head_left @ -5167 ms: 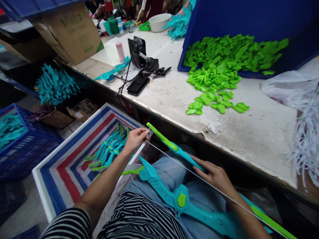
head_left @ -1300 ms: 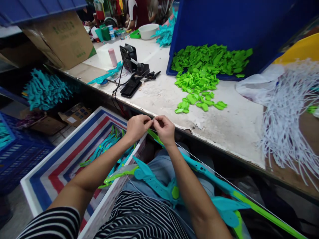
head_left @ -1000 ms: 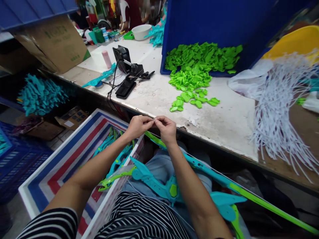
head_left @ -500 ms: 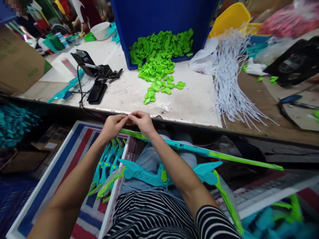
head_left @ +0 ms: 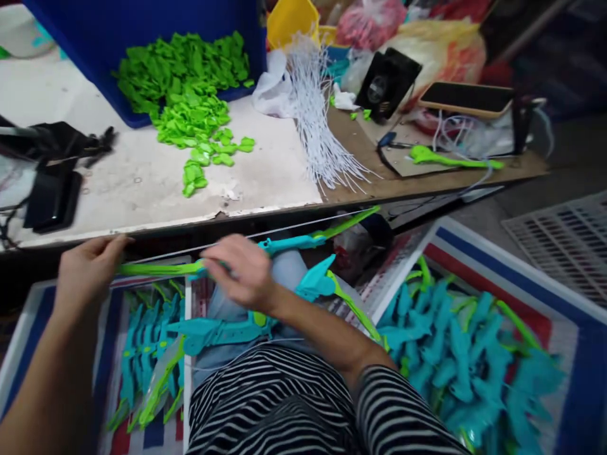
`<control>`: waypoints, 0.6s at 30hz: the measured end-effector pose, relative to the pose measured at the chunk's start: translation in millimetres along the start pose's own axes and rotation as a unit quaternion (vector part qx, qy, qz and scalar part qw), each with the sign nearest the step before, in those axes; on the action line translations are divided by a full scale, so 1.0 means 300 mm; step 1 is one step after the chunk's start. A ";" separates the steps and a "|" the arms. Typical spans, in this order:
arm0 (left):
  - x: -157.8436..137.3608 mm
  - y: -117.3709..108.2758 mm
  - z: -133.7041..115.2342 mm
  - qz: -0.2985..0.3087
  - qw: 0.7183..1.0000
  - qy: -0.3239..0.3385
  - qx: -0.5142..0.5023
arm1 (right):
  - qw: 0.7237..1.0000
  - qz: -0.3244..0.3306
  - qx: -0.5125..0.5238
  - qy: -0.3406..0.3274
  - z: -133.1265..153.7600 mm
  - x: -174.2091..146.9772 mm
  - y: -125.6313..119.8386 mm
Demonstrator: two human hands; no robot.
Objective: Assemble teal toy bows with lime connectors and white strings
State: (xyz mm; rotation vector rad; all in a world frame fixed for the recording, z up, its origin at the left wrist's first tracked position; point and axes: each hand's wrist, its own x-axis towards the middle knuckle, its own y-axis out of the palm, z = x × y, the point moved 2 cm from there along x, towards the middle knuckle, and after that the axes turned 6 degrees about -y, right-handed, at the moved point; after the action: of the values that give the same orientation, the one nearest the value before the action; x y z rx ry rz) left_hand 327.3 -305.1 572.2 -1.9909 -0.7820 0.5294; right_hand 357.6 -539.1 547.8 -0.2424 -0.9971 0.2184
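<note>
My left hand (head_left: 90, 268) is closed around the left tip of a toy bow (head_left: 296, 242), which is turquoise in the middle with bright green limbs. A white string runs taut along its far side. In front of the bow's left part is my right hand (head_left: 244, 272), slightly blurred, with its fingers curled; whether they grip the bow, the string or something small is hidden. A second toy bow (head_left: 213, 333), turquoise with green limbs, lies across my lap, partly covered by my right forearm.
On the worktable (head_left: 156, 212), green plastic pieces (head_left: 190, 88) spill from a blue bin (head_left: 71, 38). White strings (head_left: 315, 120), a small black fan (head_left: 386, 85) and a phone (head_left: 467, 99) lie farther right. Crates of toy bows stand at left (head_left: 188, 379) and right (head_left: 521, 278).
The view has swung right. My hands, together at the bow's left tip before, are now apart: the left stays at the tip, the right has moved right along the bow.
</note>
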 end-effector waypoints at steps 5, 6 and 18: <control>0.014 -0.001 -0.028 -0.038 0.998 0.053 -0.010 | 0.920 -0.053 -0.206 0.330 -0.171 -0.367 -0.490; 0.005 0.004 -0.039 -0.061 0.993 0.096 -0.009 | 0.893 -0.028 -0.203 0.400 -0.210 -0.448 -0.550; -0.632 0.776 -0.405 0.593 0.789 0.134 -0.092 | 0.750 0.199 0.132 0.617 -0.184 -0.663 -0.669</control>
State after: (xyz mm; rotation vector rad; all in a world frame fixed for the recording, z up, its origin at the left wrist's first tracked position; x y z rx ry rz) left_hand 343.6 -601.8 442.9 -2.5005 0.7538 0.8392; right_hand 314.2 -793.3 420.2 -0.2692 0.4366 0.4949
